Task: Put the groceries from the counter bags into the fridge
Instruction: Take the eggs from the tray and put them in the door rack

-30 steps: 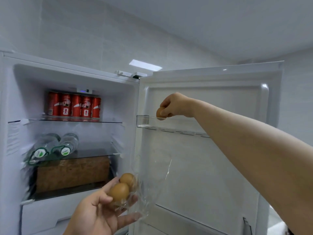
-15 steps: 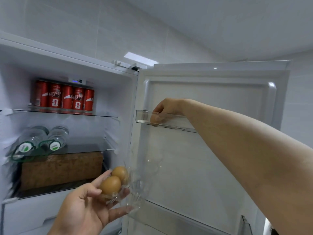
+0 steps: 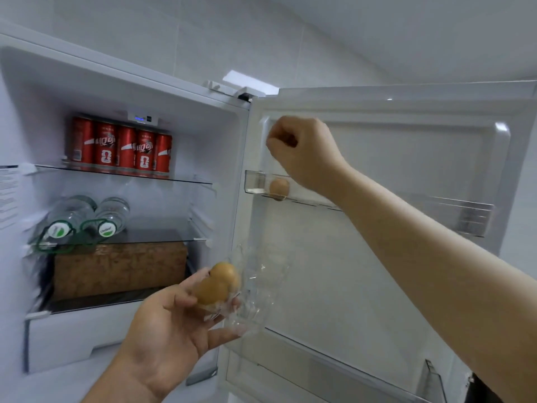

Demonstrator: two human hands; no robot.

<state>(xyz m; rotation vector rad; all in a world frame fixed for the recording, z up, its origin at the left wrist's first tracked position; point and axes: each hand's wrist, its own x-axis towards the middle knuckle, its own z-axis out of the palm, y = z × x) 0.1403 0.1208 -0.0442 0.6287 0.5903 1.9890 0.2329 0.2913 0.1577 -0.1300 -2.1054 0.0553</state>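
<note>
The fridge stands open, its door swung to the right. One brown egg sits in the clear top door shelf. My right hand hovers just above that shelf with fingers curled and nothing in them. Lower down, my left hand holds a clear plastic bag with two brown eggs against its fingers, in front of the door's hinge side.
Inside the fridge, several red cans line the top glass shelf. Two water bottles lie on the shelf below, above a brown box. A white drawer sits at the bottom. A lower door shelf is at bottom right.
My right hand set the egg into the top door shelf, let go and lifted above it. My left hand kept holding the bag of eggs.
</note>
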